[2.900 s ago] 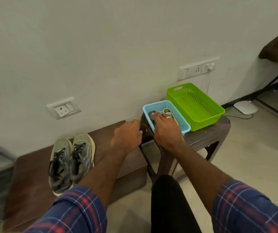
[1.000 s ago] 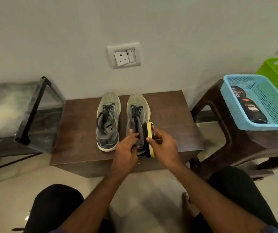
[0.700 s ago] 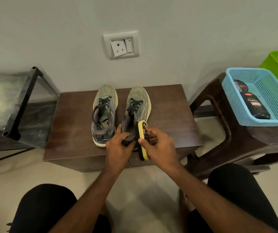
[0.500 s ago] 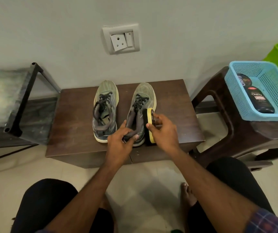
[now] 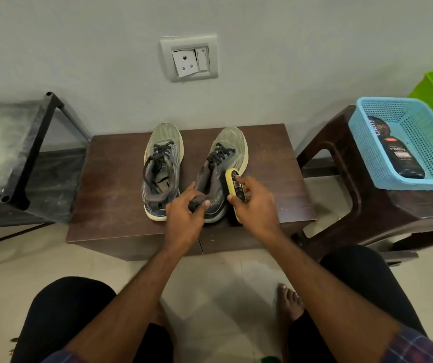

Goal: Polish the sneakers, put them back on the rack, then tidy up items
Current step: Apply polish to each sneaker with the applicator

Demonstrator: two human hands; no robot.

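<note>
Left grip (image 5: 184, 216) pinches sneaker heel (image 5: 199, 201); right grip (image 5: 256, 205) holds yellow brush (image 5: 232, 184); blue basket (image 5: 367, 142) contains polish bottle (image 5: 400, 155).

Two grey sneakers with pale yellow-green toes and cream soles stand on a low dark-brown bench (image 5: 110, 195), toes toward the wall at twelve o'clock; the left sneaker (image 5: 161, 169) sits flat, laces loose, collar open; the right sneaker (image 5: 223, 163) lies just beside it at three o'clock, toe angled slightly toward one o'clock, its heel collar pinched; a yellow-backed polish sponge (image 5: 233, 189) stands on edge against its outer side, near the heel.
</note>
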